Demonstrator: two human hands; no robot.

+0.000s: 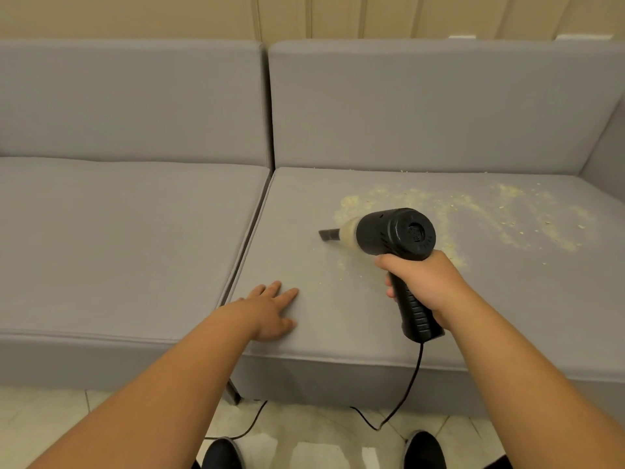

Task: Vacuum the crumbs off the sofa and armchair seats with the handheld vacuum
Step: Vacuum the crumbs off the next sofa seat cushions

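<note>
While my right hand (pixel 426 286) grips the light, rigid black plastic handheld vacuum (pixel 394 236) by its ribbed handle, my left hand (pixel 270 311) rests flat, fingers straight, on the grey fabric seat (pixel 304 204) beside it.

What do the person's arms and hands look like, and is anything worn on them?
Both forearms are bare as far as the picture shows: no sleeve is visible. The left hand and the right hand have no glove, and I see no ring, watch or bracelet. No marking shows on either arm.
</note>
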